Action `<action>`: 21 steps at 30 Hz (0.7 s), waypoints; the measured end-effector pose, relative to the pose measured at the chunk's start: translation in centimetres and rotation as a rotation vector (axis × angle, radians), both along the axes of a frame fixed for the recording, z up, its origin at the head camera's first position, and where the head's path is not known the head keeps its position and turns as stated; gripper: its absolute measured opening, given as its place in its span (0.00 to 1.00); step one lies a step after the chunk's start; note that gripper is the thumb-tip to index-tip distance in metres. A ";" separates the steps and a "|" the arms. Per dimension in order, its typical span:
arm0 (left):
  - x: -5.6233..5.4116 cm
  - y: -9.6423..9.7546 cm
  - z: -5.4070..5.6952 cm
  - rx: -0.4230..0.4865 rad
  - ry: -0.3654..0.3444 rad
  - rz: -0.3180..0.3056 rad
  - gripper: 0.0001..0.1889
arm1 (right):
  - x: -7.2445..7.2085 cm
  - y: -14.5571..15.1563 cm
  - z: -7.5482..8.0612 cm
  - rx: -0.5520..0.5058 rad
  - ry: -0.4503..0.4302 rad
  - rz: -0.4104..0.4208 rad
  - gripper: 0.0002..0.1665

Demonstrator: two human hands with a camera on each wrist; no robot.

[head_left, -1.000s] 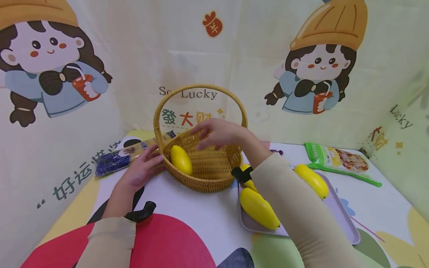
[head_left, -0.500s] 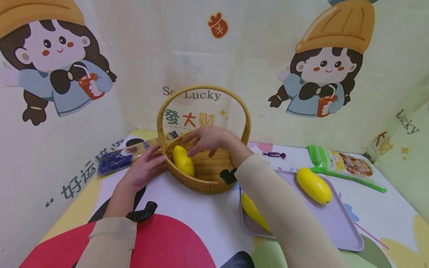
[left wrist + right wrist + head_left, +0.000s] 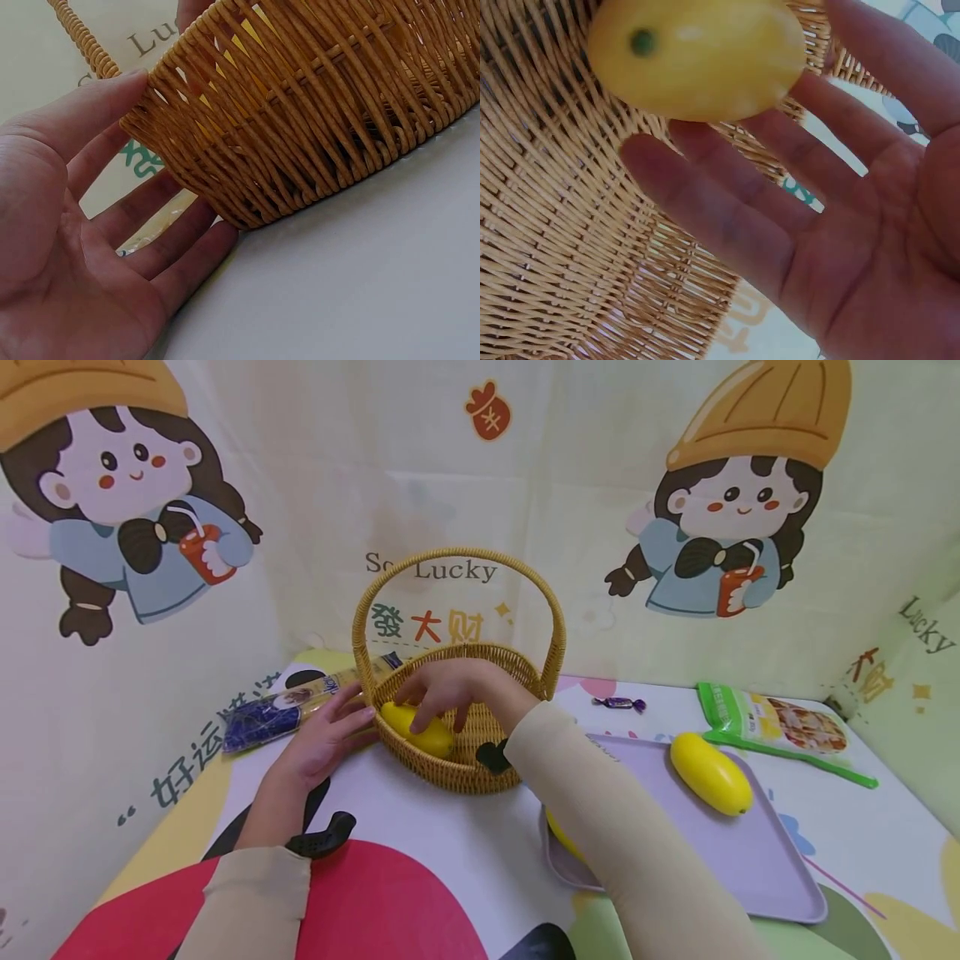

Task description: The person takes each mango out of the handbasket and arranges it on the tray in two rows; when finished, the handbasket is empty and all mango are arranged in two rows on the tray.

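Note:
A yellow mango (image 3: 437,742) lies at the left inside a woven wicker basket (image 3: 450,777) with a tall hoop handle. My right hand (image 3: 468,683) reaches down into the basket, its fingers and thumb touching the mango. In the right wrist view those fingers are fairly straight, tips against the fruit (image 3: 697,60), whose dark green stem end shows. My left hand (image 3: 324,739) rests on the basket's left side. The left wrist view shows its thumb tip at the rim and the other fingers spread along the outer wall (image 3: 300,120).
A lilac tray (image 3: 750,860) at the right bears one mango (image 3: 711,773) in the open and another (image 3: 562,837) partly under the right sleeve. Behind are a wrapped candy (image 3: 619,703) and a green food packet (image 3: 787,727). A blue-ended clear packet (image 3: 262,722) lies left of the basket.
My right hand has lowered and moved left onto the mango in the basket. The mango has turned from steep to flatter, its lower end shifting right. The left hand stays at the basket.

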State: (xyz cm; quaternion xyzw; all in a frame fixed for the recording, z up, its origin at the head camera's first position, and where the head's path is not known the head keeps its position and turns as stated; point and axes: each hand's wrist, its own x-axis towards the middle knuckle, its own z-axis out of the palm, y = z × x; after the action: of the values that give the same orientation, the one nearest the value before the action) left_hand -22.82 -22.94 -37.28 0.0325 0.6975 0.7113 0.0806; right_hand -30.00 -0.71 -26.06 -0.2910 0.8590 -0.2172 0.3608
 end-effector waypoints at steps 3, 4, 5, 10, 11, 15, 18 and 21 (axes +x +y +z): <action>0.1 0.0 -0.1 -0.001 0.001 -0.001 0.38 | 0.1 0.1 -0.1 0.000 -0.015 0.007 0.36; 0.1 0.0 -0.1 -0.003 0.001 -0.002 0.38 | 0.2 0.1 -0.2 -0.001 -0.020 0.008 0.37; 0.1 0.0 -0.1 -0.003 0.001 -0.003 0.38 | 0.2 0.1 -0.2 -0.001 -0.024 0.008 0.38; 0.1 0.0 -0.2 0.001 0.002 -0.009 0.38 | 0.5 0.2 -0.3 0.009 -0.053 -0.005 0.42; 0.0 0.0 -0.2 0.001 0.002 -0.008 0.38 | 0.6 0.2 -0.3 0.013 -0.063 -0.014 0.42; 0.0 0.0 -0.1 0.001 -0.004 -0.003 0.38 | 0.7 0.2 -0.3 0.035 -0.102 -0.032 0.45; -0.1 0.0 -0.2 0.002 -0.004 -0.001 0.38 | 0.6 0.3 -0.5 0.040 -0.114 -0.021 0.46; -0.1 0.0 -0.2 0.004 -0.003 0.001 0.39 | 0.5 0.4 -0.6 0.039 -0.114 -0.014 0.47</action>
State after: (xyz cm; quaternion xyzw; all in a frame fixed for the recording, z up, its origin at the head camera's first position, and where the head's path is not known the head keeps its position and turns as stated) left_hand -22.87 -22.91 -37.44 0.0310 0.6962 0.7126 0.0812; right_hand -29.45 -0.27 -26.64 -0.2650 0.8433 -0.2193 0.4130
